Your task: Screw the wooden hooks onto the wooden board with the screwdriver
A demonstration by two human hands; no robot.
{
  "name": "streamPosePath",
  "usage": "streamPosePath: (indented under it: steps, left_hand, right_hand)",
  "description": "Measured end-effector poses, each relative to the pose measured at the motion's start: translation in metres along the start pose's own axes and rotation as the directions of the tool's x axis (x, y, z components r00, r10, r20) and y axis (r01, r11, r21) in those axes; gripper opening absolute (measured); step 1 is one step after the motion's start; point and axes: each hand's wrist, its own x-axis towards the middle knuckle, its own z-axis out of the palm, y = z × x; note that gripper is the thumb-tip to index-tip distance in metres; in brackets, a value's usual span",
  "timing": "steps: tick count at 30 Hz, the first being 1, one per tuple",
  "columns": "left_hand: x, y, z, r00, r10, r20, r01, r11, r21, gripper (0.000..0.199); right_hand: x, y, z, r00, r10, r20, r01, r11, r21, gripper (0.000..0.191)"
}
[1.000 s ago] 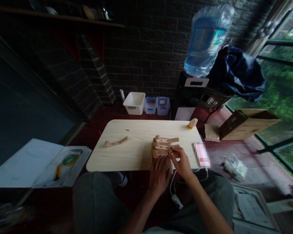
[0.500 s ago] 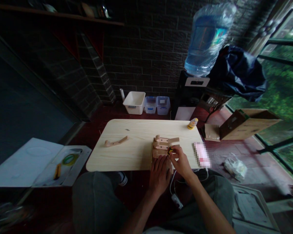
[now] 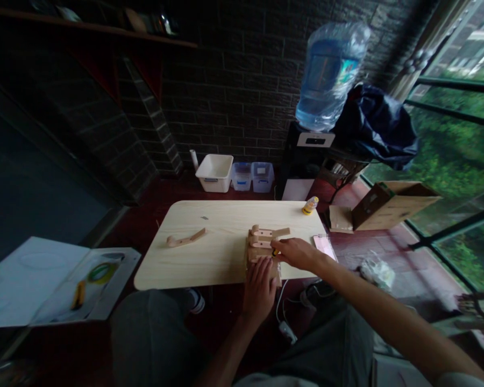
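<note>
My left hand (image 3: 260, 282) lies flat over the near part of a wooden rack (image 3: 262, 238), fingers stretched out and pressing it. The rack has several curved wooden hooks with dark screw holes and sits near the table's front edge. In my right hand (image 3: 292, 251), closed at the rack's right side, is a small yellow-and-black tool (image 3: 275, 252), mostly covered by the fingers; its exact kind cannot be made out. Apart on the left of the table (image 3: 221, 260) lies a loose curved wooden piece (image 3: 186, 238) with an upturned end.
A small yellow-capped bottle (image 3: 310, 206) stands at the table's far right corner, with a pink object (image 3: 324, 244) at the right edge. Left of the table is an open white case (image 3: 121, 263). Behind are plastic bins (image 3: 213, 185) and a water dispenser (image 3: 302, 161). A white cable (image 3: 280, 306) hangs below.
My right hand has turned, its forearm and elbow swinging out to the right, while it keeps the tool at the rack. The left hand stays on the rack. The whole view has shifted slightly.
</note>
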Motion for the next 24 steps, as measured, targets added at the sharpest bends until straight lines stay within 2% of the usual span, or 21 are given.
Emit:
streamPosePath:
  steps: [3,6,8,10,12,14,17,20,24]
  left_hand:
    - [-0.004,-0.002,-0.009,0.999,0.044,-0.014,-0.044,0.997,-0.067,0.053]
    - [-0.005,-0.007,-0.03,0.993,0.119,-0.017,-0.121,0.984,-0.134,0.044]
    - [0.003,-0.013,-0.048,0.994,0.102,-0.039,-0.106,0.987,-0.117,0.036]
    - [0.019,-0.022,-0.067,0.998,0.038,-0.059,-0.042,0.996,-0.074,0.031]
    - [0.04,-0.033,-0.082,0.999,0.051,0.003,-0.051,0.997,-0.05,0.026]
    - [0.063,-0.042,-0.091,0.984,0.119,0.133,-0.115,0.993,-0.042,0.025]
    - [0.089,-0.05,-0.092,0.931,0.214,0.295,-0.215,0.976,-0.029,0.03]
    - [0.103,-0.048,-0.083,0.887,0.271,0.373,-0.281,0.959,-0.029,0.031]
    - [0.116,-0.04,-0.073,0.843,0.315,0.436,-0.353,0.936,0.007,0.025]
  right_hand:
    - [0.012,-0.006,-0.014,0.994,-0.035,0.106,0.048,0.991,-0.128,0.027]
    - [0.02,-0.012,-0.02,0.987,-0.066,0.147,0.091,0.98,-0.175,0.026]
    - [0.023,-0.015,-0.021,0.985,-0.079,0.154,0.107,0.977,-0.184,0.028]
    - [0.025,-0.017,-0.022,0.983,-0.086,0.159,0.116,0.975,-0.191,0.029]
    - [0.026,-0.017,-0.023,0.983,-0.083,0.161,0.115,0.973,-0.199,0.03]
    - [0.027,-0.018,-0.024,0.983,-0.079,0.166,0.112,0.973,-0.201,0.03]
    - [0.027,-0.017,-0.026,0.984,-0.065,0.168,0.098,0.975,-0.199,0.026]
    - [0.025,-0.015,-0.025,0.986,-0.067,0.153,0.093,0.981,-0.172,0.024]
    - [0.02,-0.013,-0.017,0.988,-0.097,0.12,0.112,0.985,-0.128,0.033]
